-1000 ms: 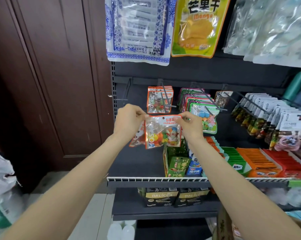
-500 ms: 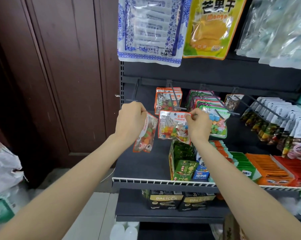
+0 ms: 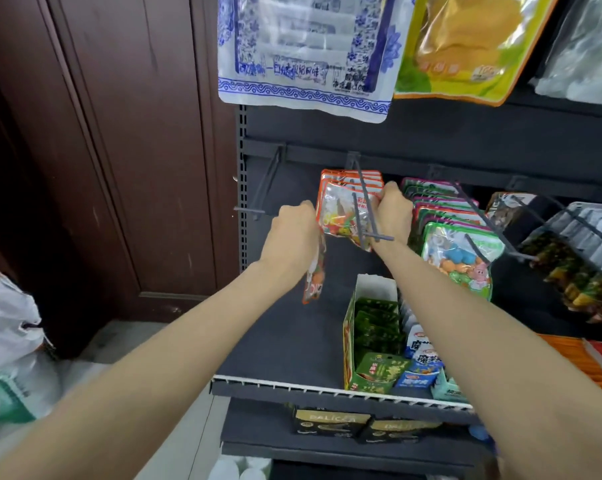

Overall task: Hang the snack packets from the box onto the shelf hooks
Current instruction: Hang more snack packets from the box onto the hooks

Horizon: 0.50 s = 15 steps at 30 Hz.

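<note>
At about nine o'clock of the shelf's middle, the bare grey wire hook [image 3: 258, 199] juts out with nothing on it; just right of it the left hand [image 3: 292, 237] has climbed from its lower place of a second ago, and its fingers are curled round the top of a spare orange-edged clear candy packet [image 3: 315, 275], which hangs edge-on below the fist toward six o'clock, where half a second ago it was slanted outward; at the centre, the orange-edged clear plastic packet of coloured sweets [image 3: 341, 220] has gone from mid-air between the hands to the long grey double-wire hook [image 3: 365, 206], lying against the front of the stack of matching orange packets [image 3: 351, 176] already hung there; whether its hole has caught the wire tip I cannot tell, since the wires cross its face; at two o'clock of that packet the right hand [image 3: 395, 216] pinches its upper corner, fingers closed on it, having pushed forward and up; so one packet is, in my judgement, nearly hung, and the left hand's spare comes next; further right, toward three o'clock, the green-edged packets [image 3: 462, 251] hang untouched, and at five o'clock the green cardboard box [image 3: 369, 344] sits on the dark shelf [image 3: 292, 341].
</note>
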{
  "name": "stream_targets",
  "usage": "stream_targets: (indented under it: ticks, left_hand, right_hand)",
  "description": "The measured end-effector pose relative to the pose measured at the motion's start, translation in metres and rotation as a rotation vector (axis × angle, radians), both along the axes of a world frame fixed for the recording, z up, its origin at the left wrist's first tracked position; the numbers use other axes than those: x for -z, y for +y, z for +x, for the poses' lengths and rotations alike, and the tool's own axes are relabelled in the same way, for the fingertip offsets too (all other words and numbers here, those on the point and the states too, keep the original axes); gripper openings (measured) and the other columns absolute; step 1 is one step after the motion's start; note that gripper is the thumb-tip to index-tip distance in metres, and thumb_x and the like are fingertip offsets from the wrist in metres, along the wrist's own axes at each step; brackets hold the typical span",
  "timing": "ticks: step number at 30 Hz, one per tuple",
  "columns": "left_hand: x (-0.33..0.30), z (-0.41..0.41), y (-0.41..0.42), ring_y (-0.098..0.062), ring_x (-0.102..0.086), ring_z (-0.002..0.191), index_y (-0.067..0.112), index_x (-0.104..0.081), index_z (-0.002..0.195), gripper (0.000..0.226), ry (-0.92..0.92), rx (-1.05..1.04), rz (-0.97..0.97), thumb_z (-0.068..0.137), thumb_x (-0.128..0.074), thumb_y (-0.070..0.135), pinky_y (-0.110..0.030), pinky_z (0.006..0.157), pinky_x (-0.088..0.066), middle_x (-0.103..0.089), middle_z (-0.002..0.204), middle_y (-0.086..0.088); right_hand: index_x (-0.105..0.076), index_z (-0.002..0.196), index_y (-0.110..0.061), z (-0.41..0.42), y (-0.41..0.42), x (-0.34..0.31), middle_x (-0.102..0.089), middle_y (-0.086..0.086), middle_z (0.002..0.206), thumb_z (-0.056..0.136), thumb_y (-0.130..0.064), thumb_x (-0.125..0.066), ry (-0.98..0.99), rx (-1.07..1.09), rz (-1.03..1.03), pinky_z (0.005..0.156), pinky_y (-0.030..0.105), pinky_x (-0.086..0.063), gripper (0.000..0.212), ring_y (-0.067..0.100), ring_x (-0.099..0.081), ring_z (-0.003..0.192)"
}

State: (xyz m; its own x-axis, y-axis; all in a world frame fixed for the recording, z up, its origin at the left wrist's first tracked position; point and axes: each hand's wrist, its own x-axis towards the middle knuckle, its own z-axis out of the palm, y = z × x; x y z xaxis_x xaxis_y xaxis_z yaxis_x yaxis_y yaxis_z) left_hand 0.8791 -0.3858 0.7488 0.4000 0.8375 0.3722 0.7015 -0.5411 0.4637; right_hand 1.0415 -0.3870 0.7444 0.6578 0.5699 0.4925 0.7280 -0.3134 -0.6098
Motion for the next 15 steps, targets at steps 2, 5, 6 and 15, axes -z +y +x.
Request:
stream_targets:
  ticks: [2,5,6,15]
  left_hand:
    - [0.003,0.005,0.009,-0.038,-0.061,0.079,-0.002,-0.054,0.091,0.015,-0.073,0.008,-0.03,0.088,-0.04,-0.007,-0.041,0.059,-0.047,-0.062,0.088,-0.02]
    - [0.004,0.002,0.012,-0.034,-0.066,0.069,-0.002,-0.058,0.086,0.015,-0.259,0.052,-0.147,0.091,-0.044,0.001,-0.045,0.063,-0.057,-0.065,0.08,-0.018]
    - [0.002,-0.001,0.008,-0.033,-0.067,0.067,-0.003,-0.058,0.084,0.014,-0.317,0.063,-0.189,0.091,-0.047,0.003,-0.044,0.061,-0.058,-0.066,0.079,-0.019]
    - [0.0,-0.02,-0.031,-0.022,-0.071,0.065,-0.003,-0.06,0.064,0.027,-0.731,0.077,-0.577,0.09,-0.056,0.001,-0.033,0.06,-0.06,-0.067,0.071,-0.014]
  right_hand:
    - [-0.05,0.099,-0.004,0.008,0.008,0.003,-0.058,0.019,0.102,0.096,-0.002,-0.038,0.119,-0.075,0.002,0.07,0.03,-0.038,0.012,0.03,-0.057,0.093]
    - [-0.045,0.132,0.0,0.009,-0.007,0.017,-0.045,0.017,0.137,0.096,-0.006,-0.045,0.145,-0.207,-0.123,0.095,0.023,-0.033,0.037,0.028,-0.044,0.125]
    - [-0.041,0.137,-0.003,0.005,-0.018,0.021,-0.041,0.014,0.143,0.095,-0.006,-0.047,0.108,-0.243,-0.068,0.102,0.021,-0.029,0.042,0.025,-0.039,0.131]
    - [-0.061,0.114,-0.029,-0.051,-0.137,0.051,-0.062,-0.01,0.117,0.094,-0.035,-0.052,0.438,-0.68,0.008,0.091,0.025,-0.044,0.023,0.003,-0.057,0.11]
